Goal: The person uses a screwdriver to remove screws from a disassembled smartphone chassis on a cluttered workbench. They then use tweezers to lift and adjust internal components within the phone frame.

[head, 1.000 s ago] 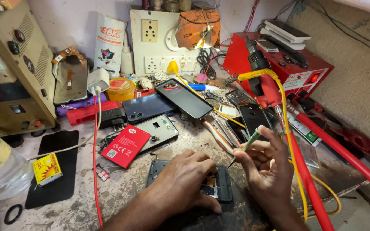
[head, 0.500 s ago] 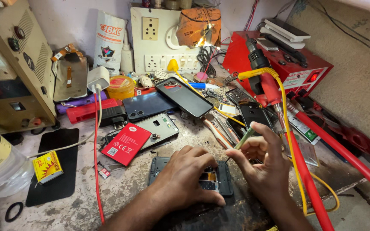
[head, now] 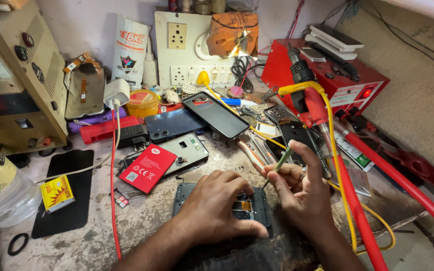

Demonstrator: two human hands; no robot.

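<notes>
Back cover off, opened phone [head: 249, 213] on bench [head: 141, 226] front of red battery [head: 147, 167]: left hand [head: 217, 206] grip pins it, right hand [head: 302, 193] pinches green-handled tool [head: 277, 165], board work underway, reassembly left.

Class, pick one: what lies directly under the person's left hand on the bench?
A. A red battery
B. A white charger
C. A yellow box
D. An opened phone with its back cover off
D: the left hand presses on the opened phone, whose inner board shows, while the red battery lies apart to the left.
</notes>
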